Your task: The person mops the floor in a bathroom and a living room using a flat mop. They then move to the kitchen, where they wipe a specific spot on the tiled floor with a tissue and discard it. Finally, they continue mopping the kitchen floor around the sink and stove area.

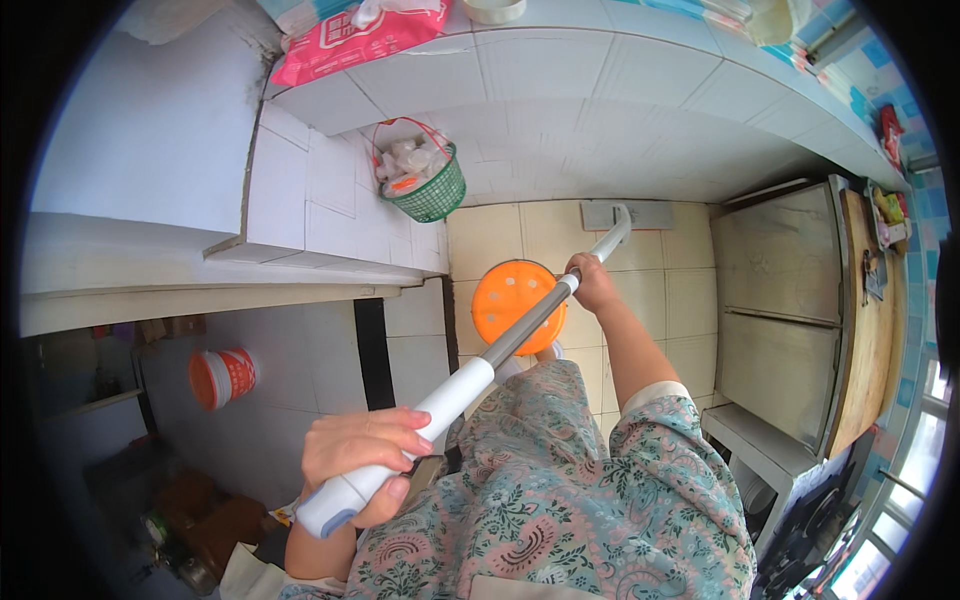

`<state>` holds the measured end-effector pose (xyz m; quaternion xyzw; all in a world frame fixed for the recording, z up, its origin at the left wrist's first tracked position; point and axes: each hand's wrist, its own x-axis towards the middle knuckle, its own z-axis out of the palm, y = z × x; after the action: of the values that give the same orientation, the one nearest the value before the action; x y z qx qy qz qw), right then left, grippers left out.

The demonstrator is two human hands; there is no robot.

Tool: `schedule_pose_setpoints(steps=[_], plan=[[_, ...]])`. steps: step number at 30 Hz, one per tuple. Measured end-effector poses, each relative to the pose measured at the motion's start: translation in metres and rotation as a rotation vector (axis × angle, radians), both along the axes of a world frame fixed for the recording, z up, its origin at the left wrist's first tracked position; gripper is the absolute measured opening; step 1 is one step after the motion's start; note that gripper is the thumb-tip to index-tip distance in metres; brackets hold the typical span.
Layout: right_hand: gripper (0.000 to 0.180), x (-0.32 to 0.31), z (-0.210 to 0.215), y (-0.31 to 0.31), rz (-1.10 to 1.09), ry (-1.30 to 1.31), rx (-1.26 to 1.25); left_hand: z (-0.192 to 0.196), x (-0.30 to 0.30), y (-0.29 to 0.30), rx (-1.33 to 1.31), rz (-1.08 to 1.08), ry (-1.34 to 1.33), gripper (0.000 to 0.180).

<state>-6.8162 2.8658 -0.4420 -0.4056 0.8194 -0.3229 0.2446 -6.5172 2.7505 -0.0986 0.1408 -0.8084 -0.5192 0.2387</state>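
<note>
A flat mop with a white and grey metal pole slants across the view, from near my left side up to the far floor. My left hand wraps round the thick white grip at the pole's top end. Farther down, my right hand is closed round the pole near a white collar. The mop's flat grey head lies on the beige tiles along the far wall. Under the pole stands an orange round stool with pale dots, partly covered by the pole.
A green basket with a red handle holds plastic bags against the far-left wall. At the right stands a metal-fronted cabinet with a wooden top. An orange-and-white bucket is at the left, and a pink packet lies on the tiled ledge.
</note>
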Motion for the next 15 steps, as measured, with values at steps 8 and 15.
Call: schedule_pose_setpoints(steps=[8, 15], plan=[[0.017, 0.078, 0.046, 0.051, 0.031, -0.102, 0.132, 0.050, 0.035, 0.015, 0.140, 0.179, -0.015, 0.021], [0.013, 0.129, 0.054, 0.102, 0.009, -0.171, 0.156, 0.060, 0.057, 0.015, 0.302, 0.121, 0.006, 0.016]])
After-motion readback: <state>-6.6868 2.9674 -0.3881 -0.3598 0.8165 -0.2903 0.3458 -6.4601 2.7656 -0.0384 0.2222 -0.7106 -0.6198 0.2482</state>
